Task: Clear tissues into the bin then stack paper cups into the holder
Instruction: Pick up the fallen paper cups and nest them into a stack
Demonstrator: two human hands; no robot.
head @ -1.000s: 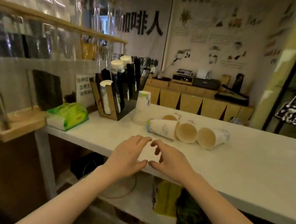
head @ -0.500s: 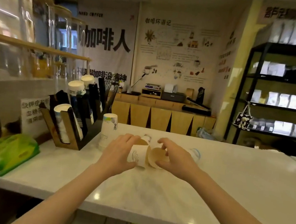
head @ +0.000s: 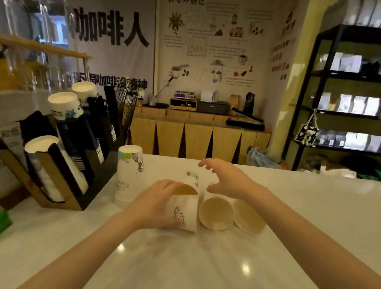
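White counter [head: 317, 228], near its middle: left hand [head: 155, 204] with fingers wrapped around a printed paper cup [head: 183, 212], two more cups [head: 217, 214] on their sides just beside it, right hand [head: 225, 180] hovering spread open above them, inverted cup stack [head: 128, 173] beside the cup holder [head: 75, 155] at left.

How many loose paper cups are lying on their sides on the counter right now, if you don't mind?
4: one under the left hand, a cup beside it, another right of that, and one behind, mostly hidden. More may be hidden.
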